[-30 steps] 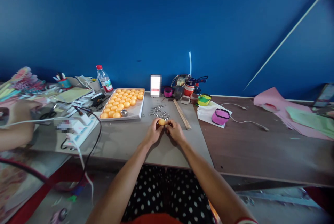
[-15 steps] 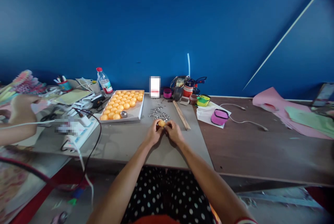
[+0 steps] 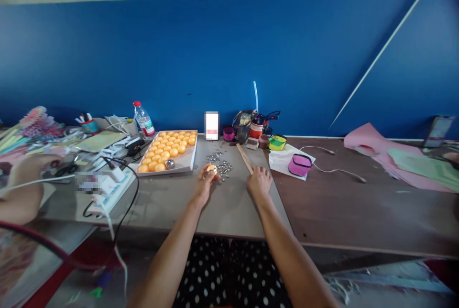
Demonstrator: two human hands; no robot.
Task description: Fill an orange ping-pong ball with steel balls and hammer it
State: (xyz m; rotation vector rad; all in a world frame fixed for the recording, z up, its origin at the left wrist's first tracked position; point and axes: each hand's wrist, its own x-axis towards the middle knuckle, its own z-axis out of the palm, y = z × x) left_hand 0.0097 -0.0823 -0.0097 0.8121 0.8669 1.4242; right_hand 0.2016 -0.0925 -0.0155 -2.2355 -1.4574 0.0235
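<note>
My left hand (image 3: 205,184) is closed round an orange ball (image 3: 211,168) with shiny metal showing on it, held just above the grey board. My right hand (image 3: 260,181) lies over the near end of a flat wooden stick (image 3: 244,158), its fingers curled down on it; that end of the stick is hidden. Small silver metal pieces (image 3: 225,168) lie scattered beyond and beside my left hand. To the left stands a shallow white tray (image 3: 183,164) with rows of orange balls (image 3: 165,148) and one silver-covered ball (image 3: 169,164).
A phone (image 3: 212,126) stands upright by the blue partition. Purple (image 3: 300,165) and yellow (image 3: 277,142) small containers sit at right. A bottle (image 3: 144,121), cables and a power strip (image 3: 113,191) crowd the left. Another person's arm (image 3: 23,183) reaches in there.
My hands have parted. The left has kept the orange ball and moved slightly left; the right has let go of it and moved right onto the wooden stick. The view has tilted slightly up.
</note>
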